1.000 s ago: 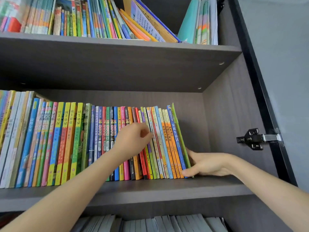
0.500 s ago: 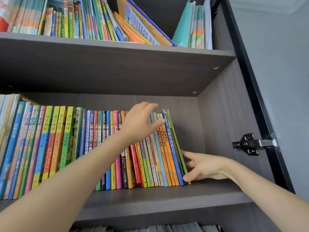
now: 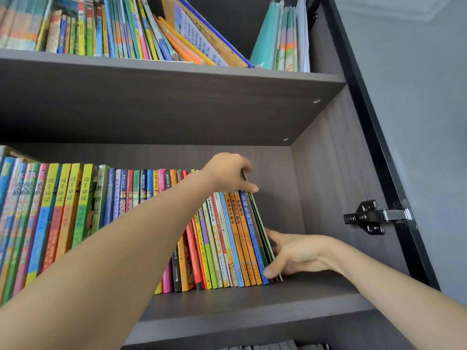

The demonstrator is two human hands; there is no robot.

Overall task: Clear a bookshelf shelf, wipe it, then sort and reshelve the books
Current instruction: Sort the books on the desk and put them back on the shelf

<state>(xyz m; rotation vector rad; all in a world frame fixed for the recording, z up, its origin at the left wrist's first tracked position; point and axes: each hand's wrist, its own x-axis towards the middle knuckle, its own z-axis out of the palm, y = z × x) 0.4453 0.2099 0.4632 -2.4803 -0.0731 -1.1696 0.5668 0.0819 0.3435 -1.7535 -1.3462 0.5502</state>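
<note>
1. Reaching up to the middle shelf [image 3: 240, 306], the left hand [image 3: 228, 173] grips the top edges of the rightmost books [image 3: 242, 223] in the row. Its fingers [image 3: 240, 164] curl over their tops and the thumb lies across the front of the spines.
2. Low at the right end of the row, the right hand [image 3: 295, 253] rests on the shelf board. Its fingers are stretched flat against the cover of the last thin green book [image 3: 264, 236], and the thumb touches the foot of the blue spine [image 3: 249, 223]. Nothing is clasped in it.
3. The middle compartment holds one long row of thin children's books [image 3: 75, 210], spines out, running in from the left edge. The left ones stand nearly upright. The right ones lean with their tops to the left. The row ends well short of the right side panel [image 3: 336, 185].
4. The upper shelf [image 3: 177, 79] carries a packed run of slim colourful books [image 3: 113, 29]. A large flat book [image 3: 202, 34] leans left against them. A few teal-covered booklets [image 3: 280, 39] stand by the right wall.
5. In the compartment below, only the tops of pale books [image 3: 273, 346] show at the near edge.
6. A black hinge [image 3: 374, 218] sits on the right frame, with a grey wall [image 3: 417, 122] beyond.
</note>
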